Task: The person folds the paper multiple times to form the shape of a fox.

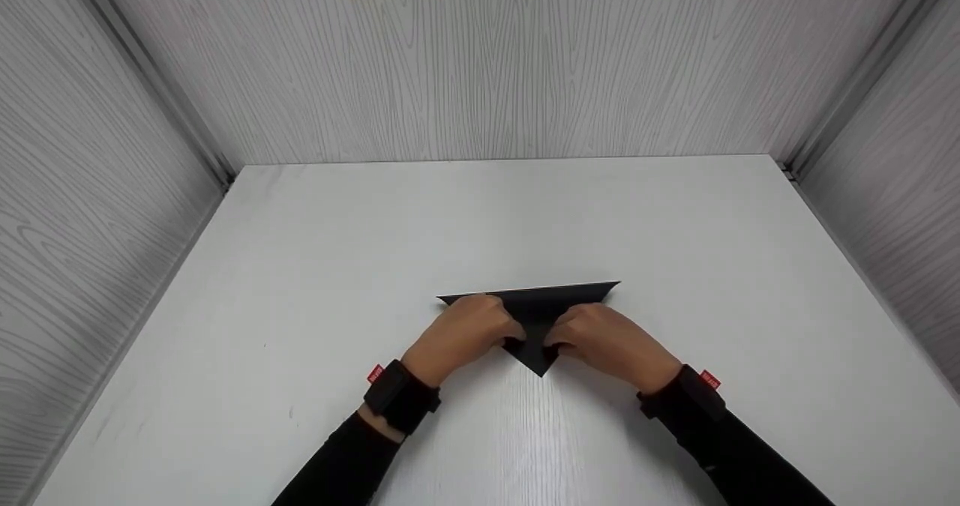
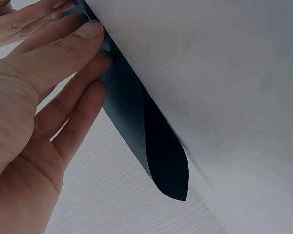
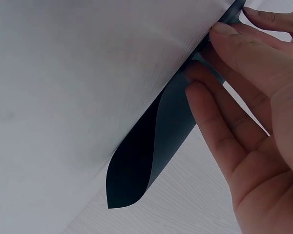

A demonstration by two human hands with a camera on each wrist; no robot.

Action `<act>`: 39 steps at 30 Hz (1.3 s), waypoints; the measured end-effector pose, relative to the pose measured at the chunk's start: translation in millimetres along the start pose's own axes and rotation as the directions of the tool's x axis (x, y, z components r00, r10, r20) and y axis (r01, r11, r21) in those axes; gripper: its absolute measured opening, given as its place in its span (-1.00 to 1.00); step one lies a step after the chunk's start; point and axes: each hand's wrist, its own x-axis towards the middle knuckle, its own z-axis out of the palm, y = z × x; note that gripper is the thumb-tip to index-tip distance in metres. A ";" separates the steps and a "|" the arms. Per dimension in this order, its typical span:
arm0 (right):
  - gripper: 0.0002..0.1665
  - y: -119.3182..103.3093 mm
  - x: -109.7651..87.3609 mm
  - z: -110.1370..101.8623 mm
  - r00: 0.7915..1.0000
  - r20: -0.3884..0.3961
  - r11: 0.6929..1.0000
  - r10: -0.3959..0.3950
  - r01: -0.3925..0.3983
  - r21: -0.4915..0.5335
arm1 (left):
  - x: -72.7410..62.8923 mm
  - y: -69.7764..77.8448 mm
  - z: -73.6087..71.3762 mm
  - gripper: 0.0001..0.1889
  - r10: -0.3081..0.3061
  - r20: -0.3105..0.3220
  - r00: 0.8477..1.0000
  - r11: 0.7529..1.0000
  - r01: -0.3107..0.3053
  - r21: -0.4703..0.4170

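Observation:
A dark sheet of paper, bent over into a downward-pointing triangle, lies at the middle of the white table. Its long straight edge faces away from me, and one corner points toward me. My left hand pinches the sheet left of that corner; my right hand pinches it on the right, a small gap between the two. In the left wrist view the paper curves into an open roll beyond the fingertips. From the right wrist, the paper shows a similar rounded, uncreased end. Fingertips are partly hidden in the head view.
The white tabletop spreads around the paper on all sides. Grey wood-grain panels stand behind it and along the left and right sides. Both wrists wear black bands with red tags.

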 end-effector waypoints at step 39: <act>-0.82 0.3 -0.3 1.3 0.999 -0.034 1.000 -0.024 0.024 -0.006 | -2.7 -1.4 3.2 -0.65 0.034 -0.062 0.997 0.999 -0.036 -0.026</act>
